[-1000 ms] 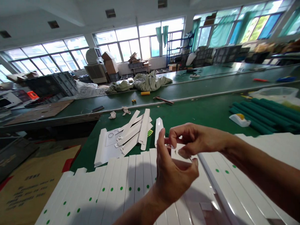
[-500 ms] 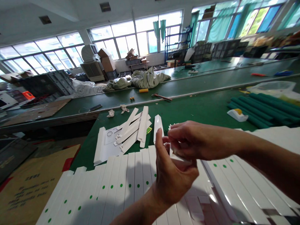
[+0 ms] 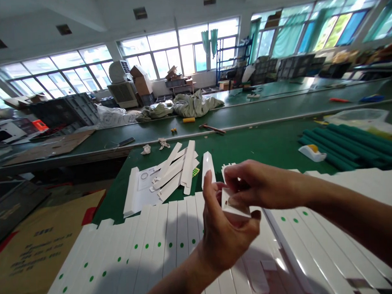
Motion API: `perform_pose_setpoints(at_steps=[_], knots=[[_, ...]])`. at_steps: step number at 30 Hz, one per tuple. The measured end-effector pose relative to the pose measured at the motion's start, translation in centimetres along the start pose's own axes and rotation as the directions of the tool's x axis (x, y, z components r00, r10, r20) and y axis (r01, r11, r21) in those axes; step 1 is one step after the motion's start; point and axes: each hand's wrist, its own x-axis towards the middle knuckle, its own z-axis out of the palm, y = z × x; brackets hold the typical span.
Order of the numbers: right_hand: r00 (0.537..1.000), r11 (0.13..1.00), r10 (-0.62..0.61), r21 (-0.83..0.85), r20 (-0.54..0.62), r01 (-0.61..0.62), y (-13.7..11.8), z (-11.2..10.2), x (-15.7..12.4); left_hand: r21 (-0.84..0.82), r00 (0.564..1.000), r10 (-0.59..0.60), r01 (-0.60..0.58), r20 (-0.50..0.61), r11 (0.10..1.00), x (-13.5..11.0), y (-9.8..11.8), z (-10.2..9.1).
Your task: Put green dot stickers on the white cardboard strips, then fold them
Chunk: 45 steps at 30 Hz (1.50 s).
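Note:
My left hand (image 3: 223, 234) is raised in the middle of the view, fingers curled around a small white folded card piece (image 3: 234, 207). My right hand (image 3: 253, 185) comes in from the right and pinches the top of the same piece with thumb and fingers. Below both hands lies a row of long white strips with green dots (image 3: 148, 251), side by side on the green table (image 3: 263, 146). More white strips (image 3: 318, 241) run off to the lower right.
A loose pile of white folded strips (image 3: 171, 171) lies beyond the hands, a single strip (image 3: 207, 167) beside it. Green tubes (image 3: 347, 146) and a white tape dispenser (image 3: 312, 152) sit at right. Brown cardboard (image 3: 32, 251) lies at lower left, beyond the table's edge.
My right hand's fingers shifted over the white piece, closing on its top, and the piece has turned so its flat face shows. The left hand stayed almost still.

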Motion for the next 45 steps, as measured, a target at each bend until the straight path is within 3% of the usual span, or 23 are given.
perform_pose_setpoints(at_steps=[4,8,11,13,15,17,18,19,21,23,25,26,28,29,32,36,42,45], knots=[[0.995,0.927,0.098,0.361,0.025,-0.100,1.3,0.8,-0.2,0.127,0.997,-0.055,0.061,-0.053,0.990,-1.3,-1.3,0.3],[0.997,0.880,0.072,0.469,0.016,-0.071,2.0,1.3,-0.5,0.021,0.998,-0.024,0.025,-0.055,0.999,-2.4,-2.5,0.9],[0.985,0.776,0.051,0.627,-0.167,0.066,3.1,1.3,-0.5,-0.057,0.992,-0.125,0.125,-0.002,0.991,-0.1,-2.0,-0.4],[0.933,0.717,0.113,0.678,-0.341,0.161,4.9,1.8,-0.4,0.041,0.977,-0.209,0.210,-0.030,0.977,3.4,-1.8,-2.1],[0.858,0.787,0.232,0.607,-0.458,0.111,8.0,3.4,-0.1,0.249,0.971,-0.238,0.236,-0.025,0.939,8.0,-2.5,-3.6],[0.779,0.914,0.351,0.369,-0.520,-0.166,11.8,6.3,0.3,0.459,0.971,-0.240,0.210,0.006,0.863,12.8,-4.2,-4.2],[0.788,0.932,0.363,0.194,-0.497,-0.307,13.8,8.2,0.4,0.547,0.970,-0.240,0.184,0.032,0.817,14.8,-5.2,-4.1],[0.787,0.917,0.348,0.012,-0.509,-0.398,15.7,10.2,0.5,0.623,0.973,-0.227,0.149,0.048,0.768,16.4,-6.3,-3.7],[0.790,0.793,0.329,-0.302,-0.518,-0.529,18.7,14.1,0.6,0.743,0.986,-0.157,0.067,0.052,0.665,17.8,-8.5,-1.9],[0.782,0.671,0.347,-0.445,-0.519,-0.593,20.6,17.1,0.5,0.783,0.991,-0.126,0.042,0.046,0.620,16.4,-10.4,1.0],[0.758,0.612,0.341,-0.480,-0.556,-0.628,21.4,18.9,0.3,0.751,0.962,-0.254,0.097,0.096,0.653,12.6,-12.2,4.6],[0.744,0.603,0.336,-0.475,-0.578,-0.641,21.5,19.3,0.2,0.731,0.911,-0.372,0.131,0.177,0.669,10.2,-13.0,6.4],[0.701,0.599,0.336,-0.432,-0.629,-0.674,21.6,19.6,0.1,0.742,0.737,-0.607,0.221,0.298,0.633,5.5,-14.3,9.8],[0.674,0.601,0.342,-0.398,-0.655,-0.693,21.6,19.6,0.1,0.755,0.699,-0.655,0.257,0.286,0.603,3.6,-14.8,11.3],[0.582,0.651,0.367,-0.247,-0.726,-0.718,22.1,19.5,0.5,0.752,0.703,-0.692,0.365,0.163,0.548,0.7,-15.6,14.4],[0.507,0.828,0.396,0.059,-0.765,-0.557,22.6,19.9,1.2,0.708,0.640,-0.759,0.480,0.121,0.518,1.3,-16.1,15.6],[0.536,0.886,0.440,0.253,-0.720,-0.388,22.3,19.2,0.4,0.762,0.654,-0.738,0.388,0.168,0.518,1.4,-15.7,15.6],[0.488,0.845,0.519,0.334,-0.702,-0.418,22.4,18.6,-0.8,0.815,0.670,-0.720,0.310,0.178,0.489,1.0,-14.8,16.2]])
